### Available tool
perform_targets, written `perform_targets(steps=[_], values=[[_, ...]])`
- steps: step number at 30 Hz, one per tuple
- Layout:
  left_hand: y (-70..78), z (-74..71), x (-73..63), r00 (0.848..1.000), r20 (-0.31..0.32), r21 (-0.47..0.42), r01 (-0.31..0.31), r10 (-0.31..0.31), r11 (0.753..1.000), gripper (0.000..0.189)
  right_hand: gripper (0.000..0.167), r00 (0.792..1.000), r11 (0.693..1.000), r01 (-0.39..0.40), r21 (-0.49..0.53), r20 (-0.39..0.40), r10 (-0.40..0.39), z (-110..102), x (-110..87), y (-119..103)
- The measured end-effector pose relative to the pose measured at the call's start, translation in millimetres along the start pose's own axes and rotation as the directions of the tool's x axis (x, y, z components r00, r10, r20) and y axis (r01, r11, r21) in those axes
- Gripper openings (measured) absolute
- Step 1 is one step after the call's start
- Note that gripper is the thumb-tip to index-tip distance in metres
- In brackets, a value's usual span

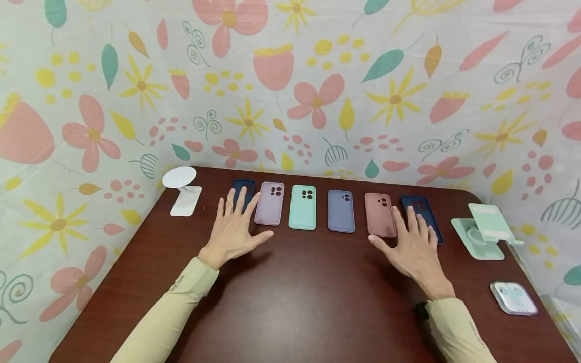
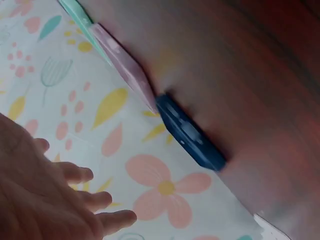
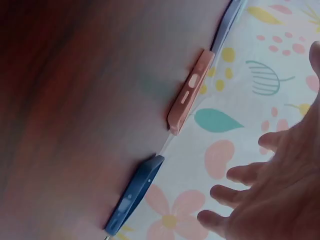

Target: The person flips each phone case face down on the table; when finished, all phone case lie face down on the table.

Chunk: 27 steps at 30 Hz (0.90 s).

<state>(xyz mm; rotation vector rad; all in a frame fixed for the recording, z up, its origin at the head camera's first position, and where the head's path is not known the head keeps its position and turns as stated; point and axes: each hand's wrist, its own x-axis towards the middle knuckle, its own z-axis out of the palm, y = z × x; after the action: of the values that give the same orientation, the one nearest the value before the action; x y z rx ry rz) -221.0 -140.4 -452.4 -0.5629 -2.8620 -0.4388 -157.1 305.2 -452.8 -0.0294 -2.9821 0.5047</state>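
Both hands are held out over the table, fingers spread and straight, palms down, holding nothing. My left hand [image 1: 231,234] is over the left navy phone case [image 1: 249,187], partly covering it, near the lilac case [image 1: 269,209]. In the head view, my right hand [image 1: 416,249] overlaps the right navy case [image 1: 424,203] and the edge of the dusty pink case [image 1: 378,217]. Between the hands lie a mint case [image 1: 302,212] and a blue-grey case [image 1: 341,214]. In both wrist views the hands appear apart from the cases.
A white phone stand [image 1: 185,201] is at the back left of the brown table [image 1: 290,302]. On the right stand a mint folding stand [image 1: 495,222] and white earphones in a clear box [image 1: 514,297]. A flower-patterned cloth [image 1: 290,116] hangs behind.
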Motion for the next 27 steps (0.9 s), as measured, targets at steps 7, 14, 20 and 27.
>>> perform_targets(steps=[7, 14, 20, 27], values=[[39.8, 3.1, 5.2, 0.994, -0.104, -0.183, -0.064, 0.046, 0.981, 0.1, 0.115, 0.997, 0.995, -0.005, 0.104, -0.074, 0.013, -14.4, -10.2, 20.4], [89.0, 4.6, 9.8, 1.0, 0.0, -0.406, 0.004, -0.005, 0.914, 0.098, 0.11, 0.997, 0.98, -0.059, 0.192, -0.046, 0.069, -28.4, -14.6, 52.6], [123.4, 18.7, 19.9, 0.993, 0.109, -0.495, 0.006, 0.054, 0.869, 0.098, 0.101, 0.994, 0.981, -0.106, 0.163, 0.041, 0.1, -42.7, -12.5, 77.5], [170.6, 40.8, 32.7, 0.967, 0.201, -0.544, -0.025, 0.159, 0.839, 0.095, 0.096, 0.976, 0.977, -0.173, 0.128, 0.156, 0.152, -49.4, -11.3, 101.1]])
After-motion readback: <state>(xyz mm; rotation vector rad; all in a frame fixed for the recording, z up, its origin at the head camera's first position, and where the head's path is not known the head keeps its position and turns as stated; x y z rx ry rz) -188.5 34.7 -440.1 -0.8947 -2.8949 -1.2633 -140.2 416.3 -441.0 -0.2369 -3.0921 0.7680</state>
